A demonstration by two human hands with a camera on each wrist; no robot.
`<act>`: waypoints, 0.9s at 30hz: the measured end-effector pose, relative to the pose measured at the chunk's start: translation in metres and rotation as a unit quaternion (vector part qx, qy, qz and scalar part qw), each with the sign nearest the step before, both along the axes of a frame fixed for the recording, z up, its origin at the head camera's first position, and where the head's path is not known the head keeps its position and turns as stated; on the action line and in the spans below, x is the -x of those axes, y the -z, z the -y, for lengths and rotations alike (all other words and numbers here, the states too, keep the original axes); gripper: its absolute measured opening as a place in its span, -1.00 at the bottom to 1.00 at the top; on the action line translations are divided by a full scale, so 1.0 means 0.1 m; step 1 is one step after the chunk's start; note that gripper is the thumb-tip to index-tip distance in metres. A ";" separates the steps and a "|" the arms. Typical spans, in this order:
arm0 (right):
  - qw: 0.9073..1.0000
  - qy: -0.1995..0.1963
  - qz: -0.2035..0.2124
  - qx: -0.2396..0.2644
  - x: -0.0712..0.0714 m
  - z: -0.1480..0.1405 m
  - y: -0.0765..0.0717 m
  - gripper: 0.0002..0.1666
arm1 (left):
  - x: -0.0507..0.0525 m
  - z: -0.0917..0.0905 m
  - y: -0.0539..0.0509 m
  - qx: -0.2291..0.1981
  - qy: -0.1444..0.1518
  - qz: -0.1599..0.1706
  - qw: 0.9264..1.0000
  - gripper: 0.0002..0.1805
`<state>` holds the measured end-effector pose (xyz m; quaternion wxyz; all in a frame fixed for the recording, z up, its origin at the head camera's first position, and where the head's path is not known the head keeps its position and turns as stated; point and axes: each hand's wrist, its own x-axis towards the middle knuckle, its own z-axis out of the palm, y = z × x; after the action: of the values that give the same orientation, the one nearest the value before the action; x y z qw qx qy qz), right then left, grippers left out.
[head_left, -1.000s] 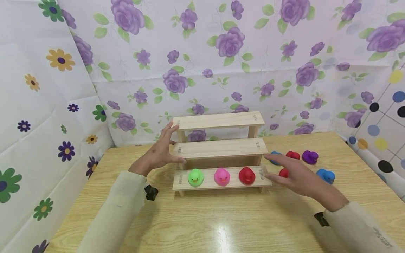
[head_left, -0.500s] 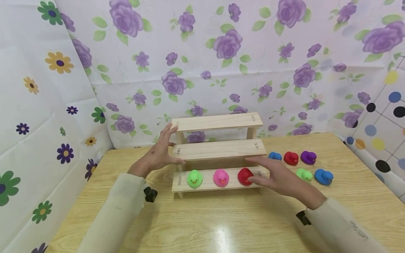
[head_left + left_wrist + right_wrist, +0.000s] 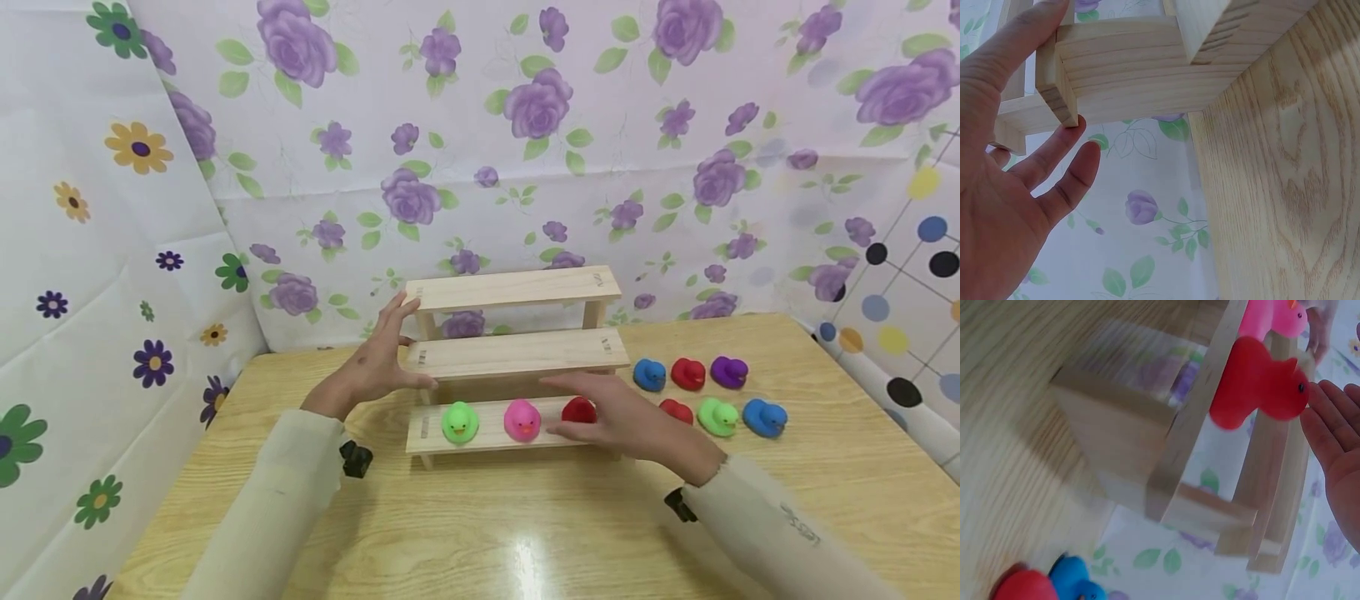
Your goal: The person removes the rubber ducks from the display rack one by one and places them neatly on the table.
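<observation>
A stepped wooden shelf (image 3: 517,353) stands on the table. My left hand (image 3: 377,360) holds the left end of its middle board, thumb in front and fingers behind; the left wrist view shows the thumb and a fingertip on the board's end (image 3: 1057,84). Along the bottom board sit a green rubber duck (image 3: 460,422), a pink one (image 3: 522,421) and a red one (image 3: 579,410). My right hand (image 3: 637,421) is over the red duck, partly hiding it, fingers extended and thumb apart, fingertips reaching near the pink duck. Nothing is gripped in it.
Right of the shelf, several more ducks lie on the table (image 3: 480,533): blue (image 3: 649,375), red (image 3: 688,374), purple (image 3: 729,372), another red (image 3: 677,411), green (image 3: 717,417) and another blue (image 3: 765,417). A flowered cloth (image 3: 315,208) hangs behind.
My right hand has moved left from the shelf's right end, past the red duck toward the pink one, uncovering loose ducks on the right. My left hand has stayed at the shelf.
</observation>
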<state>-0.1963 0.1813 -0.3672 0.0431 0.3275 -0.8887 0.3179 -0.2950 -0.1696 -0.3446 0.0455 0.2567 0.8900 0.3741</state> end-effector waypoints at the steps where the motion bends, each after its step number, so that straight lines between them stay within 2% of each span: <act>1: 1.000 -0.007 0.003 -0.001 0.00 0.03 0.00 -0.30 | 0.00 0.00 0.00 0.000 0.000 0.001 1.000 0.33; 4: 1.000 -0.026 0.014 0.001 0.03 0.13 -0.02 -0.29 | 0.00 0.01 0.00 -0.001 0.000 0.003 1.000 0.33; 13: 0.997 -0.078 -0.004 -0.013 0.12 0.45 -0.02 -0.31 | -0.01 0.03 0.03 0.000 -0.003 -0.003 1.000 0.33; 19: 0.996 -0.081 -0.014 -0.036 0.16 0.59 -0.02 -0.33 | -0.01 0.01 0.01 0.002 0.003 -0.015 1.000 0.34; 27: 0.996 -0.084 0.008 -0.044 0.20 0.73 -0.04 -0.31 | 0.01 -0.01 0.01 0.000 0.007 -0.014 1.000 0.31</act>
<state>-0.2163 0.1086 -0.3631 -0.0054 0.3995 -0.8716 0.2842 -0.2962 -0.1681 -0.3456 0.0358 0.2683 0.8887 0.3700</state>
